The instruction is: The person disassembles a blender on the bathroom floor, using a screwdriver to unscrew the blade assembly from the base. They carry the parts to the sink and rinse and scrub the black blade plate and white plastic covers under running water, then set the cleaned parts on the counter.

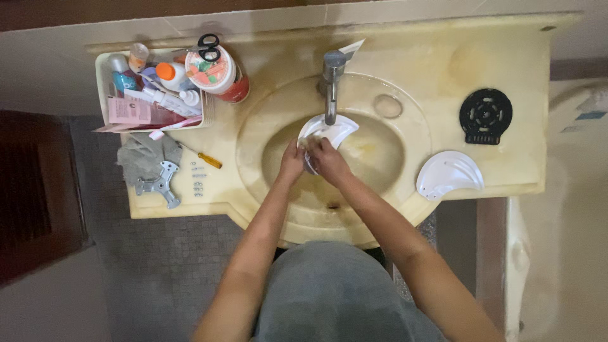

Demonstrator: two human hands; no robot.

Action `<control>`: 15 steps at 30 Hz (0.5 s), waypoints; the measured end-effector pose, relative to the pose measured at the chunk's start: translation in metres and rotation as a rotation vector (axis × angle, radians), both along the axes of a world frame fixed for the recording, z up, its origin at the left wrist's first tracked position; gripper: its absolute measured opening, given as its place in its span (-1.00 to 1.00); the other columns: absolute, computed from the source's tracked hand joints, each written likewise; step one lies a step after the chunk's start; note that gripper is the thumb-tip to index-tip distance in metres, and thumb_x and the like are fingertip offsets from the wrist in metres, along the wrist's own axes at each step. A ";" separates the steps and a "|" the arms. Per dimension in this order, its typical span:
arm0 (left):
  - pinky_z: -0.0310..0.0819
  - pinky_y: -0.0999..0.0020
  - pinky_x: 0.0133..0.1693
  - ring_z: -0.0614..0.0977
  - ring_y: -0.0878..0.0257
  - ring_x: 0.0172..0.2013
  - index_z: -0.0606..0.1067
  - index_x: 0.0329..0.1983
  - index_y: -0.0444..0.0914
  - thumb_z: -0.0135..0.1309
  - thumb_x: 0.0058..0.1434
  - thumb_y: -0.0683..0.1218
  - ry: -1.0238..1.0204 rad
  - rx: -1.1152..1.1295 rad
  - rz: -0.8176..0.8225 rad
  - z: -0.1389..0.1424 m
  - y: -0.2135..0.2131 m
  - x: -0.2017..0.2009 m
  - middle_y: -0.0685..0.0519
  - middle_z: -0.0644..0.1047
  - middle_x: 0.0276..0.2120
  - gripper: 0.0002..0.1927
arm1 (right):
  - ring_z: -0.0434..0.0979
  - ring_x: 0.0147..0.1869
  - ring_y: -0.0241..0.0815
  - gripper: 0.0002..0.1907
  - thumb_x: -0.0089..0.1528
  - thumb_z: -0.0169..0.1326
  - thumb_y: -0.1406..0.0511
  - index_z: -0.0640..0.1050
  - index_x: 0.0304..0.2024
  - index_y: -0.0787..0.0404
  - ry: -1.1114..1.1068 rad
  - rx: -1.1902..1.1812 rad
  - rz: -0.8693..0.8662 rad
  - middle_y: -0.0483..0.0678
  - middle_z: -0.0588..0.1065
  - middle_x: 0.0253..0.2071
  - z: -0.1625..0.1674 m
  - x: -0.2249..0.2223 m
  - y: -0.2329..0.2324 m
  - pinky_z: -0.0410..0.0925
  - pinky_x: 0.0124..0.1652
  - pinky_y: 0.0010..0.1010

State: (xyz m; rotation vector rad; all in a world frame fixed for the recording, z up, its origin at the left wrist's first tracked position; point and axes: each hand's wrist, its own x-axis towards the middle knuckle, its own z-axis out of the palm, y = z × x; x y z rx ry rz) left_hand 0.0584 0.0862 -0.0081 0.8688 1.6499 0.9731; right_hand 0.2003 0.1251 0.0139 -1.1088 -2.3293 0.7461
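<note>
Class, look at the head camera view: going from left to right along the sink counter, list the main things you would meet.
Tray of toiletries → metal bracket → screwdriver → left hand → right hand, both on the white fan blade under the tap → second white blade → black round grille.

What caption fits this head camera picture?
Both hands hold a white curved plastic piece under the tap in a yellowish sink.

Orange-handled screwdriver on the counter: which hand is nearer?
Left. The left hand is in the basin on the white curved part, on the screwdriver side; the right hand grips the same part, farther away.
</note>
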 end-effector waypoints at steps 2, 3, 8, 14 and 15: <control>0.45 0.23 0.06 0.61 0.07 -0.01 0.41 0.24 -0.29 -0.14 0.44 -0.09 0.014 0.033 -0.015 0.000 0.000 0.000 -0.14 0.58 0.00 -0.64 | 0.54 -0.06 0.22 -0.67 0.30 0.01 0.28 0.48 0.08 0.29 0.016 -0.282 -0.098 0.22 0.44 -0.08 0.011 0.002 0.000 0.43 -0.09 -0.07; 0.44 0.23 0.06 0.61 0.07 0.00 0.42 0.24 -0.30 -0.14 0.45 -0.09 0.023 0.048 -0.023 0.000 -0.001 -0.001 -0.14 0.58 0.00 -0.64 | 0.55 -0.04 0.19 -0.69 0.33 0.01 0.24 0.47 0.05 0.28 -0.009 -0.490 -0.197 0.18 0.44 -0.08 0.015 0.007 0.007 0.41 -0.05 -0.07; 0.45 0.22 0.08 0.63 0.07 -0.01 0.44 0.20 -0.31 -0.12 0.46 -0.08 0.048 0.066 -0.037 -0.003 -0.008 -0.005 -0.16 0.60 -0.03 -0.66 | 0.50 -0.06 0.27 -0.79 0.35 -0.03 0.30 0.53 -0.03 0.25 -0.147 -0.171 -0.514 0.22 0.43 -0.07 0.015 0.026 0.030 0.39 -0.11 -0.01; 0.48 0.20 0.01 0.66 0.04 -0.07 0.41 0.23 -0.26 -0.11 0.45 -0.06 0.095 0.099 -0.065 -0.004 -0.006 0.010 -0.17 0.61 -0.08 -0.65 | 0.47 0.00 0.29 -0.74 0.31 0.00 0.39 0.51 0.05 0.23 -0.009 -0.104 -0.549 0.21 0.43 -0.04 0.000 0.011 0.019 0.37 -0.03 0.00; 0.49 0.19 0.00 0.66 0.03 -0.07 0.41 0.24 -0.25 -0.12 0.44 -0.06 0.095 0.096 -0.069 -0.005 -0.006 0.014 -0.17 0.61 -0.08 -0.64 | 0.47 0.05 0.28 -0.74 0.28 0.02 0.42 0.53 0.02 0.21 -0.001 -0.043 -0.465 0.19 0.45 -0.05 -0.001 0.009 0.014 0.38 0.02 -0.02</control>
